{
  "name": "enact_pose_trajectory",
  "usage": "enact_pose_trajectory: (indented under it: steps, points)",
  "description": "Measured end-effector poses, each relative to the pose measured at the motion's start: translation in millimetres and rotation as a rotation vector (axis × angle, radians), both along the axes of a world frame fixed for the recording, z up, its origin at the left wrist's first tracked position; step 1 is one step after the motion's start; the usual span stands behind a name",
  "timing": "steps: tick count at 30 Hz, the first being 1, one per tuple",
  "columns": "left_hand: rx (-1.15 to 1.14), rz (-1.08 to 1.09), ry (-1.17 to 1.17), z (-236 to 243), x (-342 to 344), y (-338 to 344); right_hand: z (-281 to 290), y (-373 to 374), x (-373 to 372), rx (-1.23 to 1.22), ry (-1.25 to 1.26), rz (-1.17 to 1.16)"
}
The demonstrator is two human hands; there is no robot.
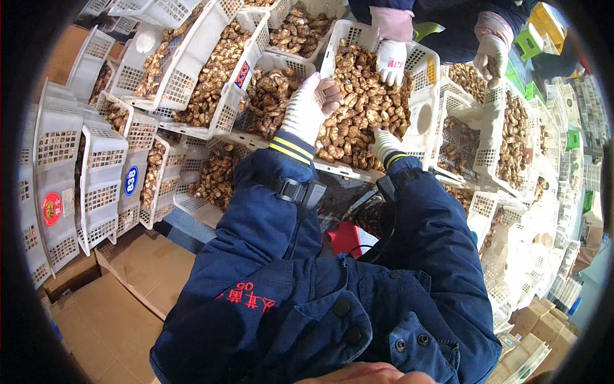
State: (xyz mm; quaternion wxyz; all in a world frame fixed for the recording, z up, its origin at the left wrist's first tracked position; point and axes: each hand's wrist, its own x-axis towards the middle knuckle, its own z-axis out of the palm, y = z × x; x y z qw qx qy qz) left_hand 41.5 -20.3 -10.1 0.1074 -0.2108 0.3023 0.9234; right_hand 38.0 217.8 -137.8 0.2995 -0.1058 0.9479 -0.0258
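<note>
A white plastic crate (417, 115) is heaped with small brown knobbly mushrooms (361, 112). My left hand (310, 105), in a striped glove with brownish fingers, is at the crate's left side, its fingers curled; whatever they might hold is too small to make out. My right hand (387, 144), in a similar glove, reaches down into the mushrooms at the crate's lower right, its fingertips mostly hidden among them. Beyond it, a co-worker's gloved hand (390, 61) presses into the same heap from above.
Perforated crates of mushrooms (96, 179) line both sides in rows. The co-worker's other gloved hand (491, 54) is over the crates at upper right. Flattened cardboard (96, 326) lies at lower left. Green stools (527, 41) stand at upper right.
</note>
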Motion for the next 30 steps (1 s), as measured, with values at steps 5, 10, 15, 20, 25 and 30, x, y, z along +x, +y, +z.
enact_pose_trajectory:
  steps: [5,10,15,20,25,30]
  points:
    - [-0.054,-0.148,0.059,-2,-4,8,29,6,-3,-0.140,-0.001,-0.118]
    - [-0.223,-0.202,0.084,-6,1,13,76,13,-5,-1.106,-0.227,-0.474]
    - [-0.303,-0.266,0.068,-9,4,17,114,1,8,-1.573,-0.473,-0.685]
    - [-0.256,-0.385,0.074,-8,7,25,120,-3,16,-1.633,-0.445,-0.680]
    - [-0.887,-0.494,0.489,-10,16,42,126,-2,17,-1.584,-0.347,-0.679]
    - [-1.057,-0.651,0.492,0,30,45,148,-5,37,-1.330,-0.240,-0.622]
